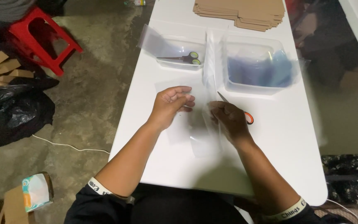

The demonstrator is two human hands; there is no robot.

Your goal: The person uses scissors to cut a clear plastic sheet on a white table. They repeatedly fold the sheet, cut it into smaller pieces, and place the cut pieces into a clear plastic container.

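The person sits at a white worktop [278, 137] and works with thin clear plastic sheets [201, 137] that lie in front of the body. The left hand [171, 104] is curled, and its fingertips pinch the upper edge of one clear sheet, lifting it a little from the surface. The right hand [228, 120] is closed around a pair of scissors [245, 116]; the orange handle shows beside the hand and the blades point up and to the left, toward the sheet. I judge that the step in hand is to bring sheet and blades together for a cut. The next move, as I see it, calls for a taut, steady sheet and a careful aim, because the material is limp and almost invisible on the white surface.

Further away stands a clear tray [166, 62] with a second pair of scissors [185, 58], green-handled, and beside it a clear tub [233, 85] with blue material inside. A stack of flat cardboard [245, 12] lies at the far end.
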